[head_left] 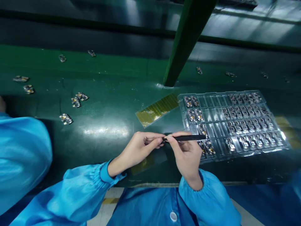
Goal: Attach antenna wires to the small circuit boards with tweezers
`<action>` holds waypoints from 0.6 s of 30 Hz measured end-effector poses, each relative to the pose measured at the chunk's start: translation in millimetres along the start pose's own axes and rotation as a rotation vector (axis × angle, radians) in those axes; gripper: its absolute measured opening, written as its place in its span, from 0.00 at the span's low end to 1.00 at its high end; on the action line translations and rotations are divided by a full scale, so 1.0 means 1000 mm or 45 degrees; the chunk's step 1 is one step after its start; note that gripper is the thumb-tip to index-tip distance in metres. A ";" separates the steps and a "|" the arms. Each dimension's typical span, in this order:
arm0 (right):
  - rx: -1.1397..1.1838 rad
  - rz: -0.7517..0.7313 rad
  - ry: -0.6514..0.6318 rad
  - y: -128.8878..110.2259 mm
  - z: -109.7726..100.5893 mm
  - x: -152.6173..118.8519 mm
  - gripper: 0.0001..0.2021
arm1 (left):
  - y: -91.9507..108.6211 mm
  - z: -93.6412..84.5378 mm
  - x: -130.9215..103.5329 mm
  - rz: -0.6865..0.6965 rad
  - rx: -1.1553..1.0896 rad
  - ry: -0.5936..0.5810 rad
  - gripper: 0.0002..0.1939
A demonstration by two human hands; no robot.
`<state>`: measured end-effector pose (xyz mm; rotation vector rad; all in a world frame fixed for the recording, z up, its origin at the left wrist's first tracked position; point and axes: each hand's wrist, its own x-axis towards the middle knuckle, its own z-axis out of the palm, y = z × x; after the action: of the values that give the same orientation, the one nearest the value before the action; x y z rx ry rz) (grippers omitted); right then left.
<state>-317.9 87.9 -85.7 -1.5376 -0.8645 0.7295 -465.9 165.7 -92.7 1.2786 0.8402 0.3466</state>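
A small dark part [162, 142] sits pinched in the left hand [138, 146], over the green bench [113, 103].
The right hand [188, 158] grips a black pen-shaped tool [194, 137], its tip at the left fingertips; contact with the part is too small to tell. Beyond lies a yellow film sheet [156, 110]; to the right, a clear compartmented tray [215, 116] holds circuit boards [259, 140]; loose boards [66, 119] lie left.
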 end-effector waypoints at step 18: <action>-0.131 -0.843 -0.023 -0.001 -0.006 -0.011 0.20 | 0.007 -0.001 0.005 0.145 -0.023 0.212 0.12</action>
<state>-319.0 75.7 -84.6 -1.2164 -1.3464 0.2168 -462.1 171.9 -87.8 1.2966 0.9043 0.5564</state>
